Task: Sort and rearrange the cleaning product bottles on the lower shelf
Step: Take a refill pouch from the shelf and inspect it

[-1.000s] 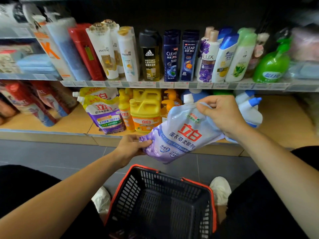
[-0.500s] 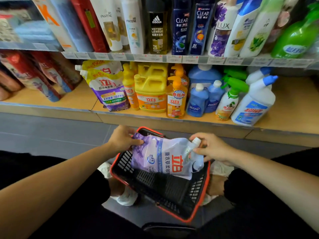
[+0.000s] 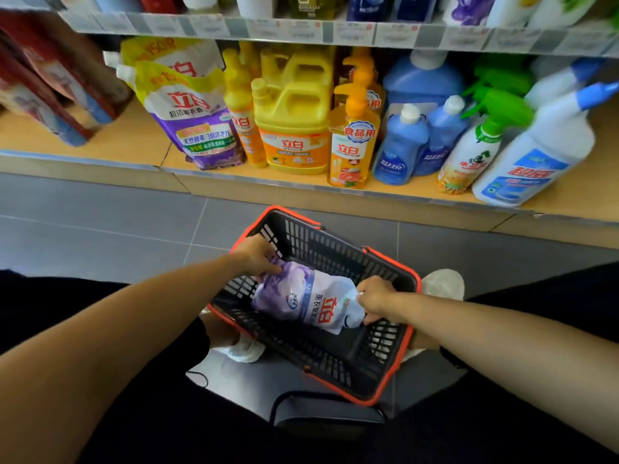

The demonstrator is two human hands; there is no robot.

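Pouch held by both hands inside basket.

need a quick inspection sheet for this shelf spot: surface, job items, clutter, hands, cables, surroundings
surface: wooden lower shelf, bare at the right end.
job's things: refill pouch lies in the basket; yellow-topped pouch, yellow jug, orange pump bottle, blue bottles and white bottle sit on the shelf.
clutter: red packs lean at the shelf's left.
hands: left hand grips the refill pouch's bottom end; right hand pinches its spout end.
cables: thin dark loop by the basket, unclear what.
surroundings: grey tiled floor, price-label strip above.
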